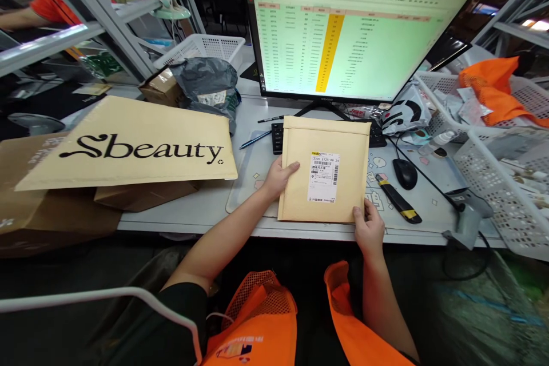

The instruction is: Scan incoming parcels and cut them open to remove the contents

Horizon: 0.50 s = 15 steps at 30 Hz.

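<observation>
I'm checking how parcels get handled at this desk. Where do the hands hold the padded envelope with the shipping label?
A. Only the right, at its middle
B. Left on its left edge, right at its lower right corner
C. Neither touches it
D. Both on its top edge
B: the left hand grips the left edge of the padded envelope, and the right hand holds its lower right corner, label facing up.

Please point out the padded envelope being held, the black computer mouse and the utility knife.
padded envelope (300, 183), head view, bare kraft face left of label.
computer mouse (404, 173), head view, middle of its back.
utility knife (397, 200), head view, black handle.
</observation>
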Tool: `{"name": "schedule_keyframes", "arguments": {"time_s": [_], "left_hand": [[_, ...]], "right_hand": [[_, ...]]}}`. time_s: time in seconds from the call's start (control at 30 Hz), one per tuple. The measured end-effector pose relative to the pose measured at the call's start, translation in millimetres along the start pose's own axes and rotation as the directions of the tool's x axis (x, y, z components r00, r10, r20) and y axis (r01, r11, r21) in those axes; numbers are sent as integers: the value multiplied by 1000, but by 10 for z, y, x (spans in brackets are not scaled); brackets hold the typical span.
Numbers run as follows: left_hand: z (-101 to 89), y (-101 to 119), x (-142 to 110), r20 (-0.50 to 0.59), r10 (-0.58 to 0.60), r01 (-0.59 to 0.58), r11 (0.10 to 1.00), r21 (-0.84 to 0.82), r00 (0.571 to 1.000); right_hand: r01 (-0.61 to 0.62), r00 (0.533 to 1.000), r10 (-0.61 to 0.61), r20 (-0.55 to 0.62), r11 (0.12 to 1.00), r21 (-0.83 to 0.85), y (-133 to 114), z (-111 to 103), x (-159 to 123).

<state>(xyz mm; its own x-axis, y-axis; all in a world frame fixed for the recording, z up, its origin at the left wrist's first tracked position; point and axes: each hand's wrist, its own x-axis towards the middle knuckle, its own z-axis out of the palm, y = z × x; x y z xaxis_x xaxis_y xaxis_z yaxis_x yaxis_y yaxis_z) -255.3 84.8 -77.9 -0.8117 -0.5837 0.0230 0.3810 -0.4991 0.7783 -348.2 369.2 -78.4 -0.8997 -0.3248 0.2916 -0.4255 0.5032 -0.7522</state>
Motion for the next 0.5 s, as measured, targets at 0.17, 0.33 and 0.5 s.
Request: {"name": "schedule_keyframes", "arguments": {"time_s": [0.17,0.33,0.5], "left_hand": [[3,-77,1,152,-55,28,984,174,987],[3,188,-332,278,-40,-203,584,786,960],[-604,947,-871,231,195,-190,-208,960,953]], "right_hand": [[-108,994,98,52,962,250,27,-39,41],[-198,978,158,139,912,360,91,-220,80],[-276,941,187,282,906,320,103,-291,71]]}}
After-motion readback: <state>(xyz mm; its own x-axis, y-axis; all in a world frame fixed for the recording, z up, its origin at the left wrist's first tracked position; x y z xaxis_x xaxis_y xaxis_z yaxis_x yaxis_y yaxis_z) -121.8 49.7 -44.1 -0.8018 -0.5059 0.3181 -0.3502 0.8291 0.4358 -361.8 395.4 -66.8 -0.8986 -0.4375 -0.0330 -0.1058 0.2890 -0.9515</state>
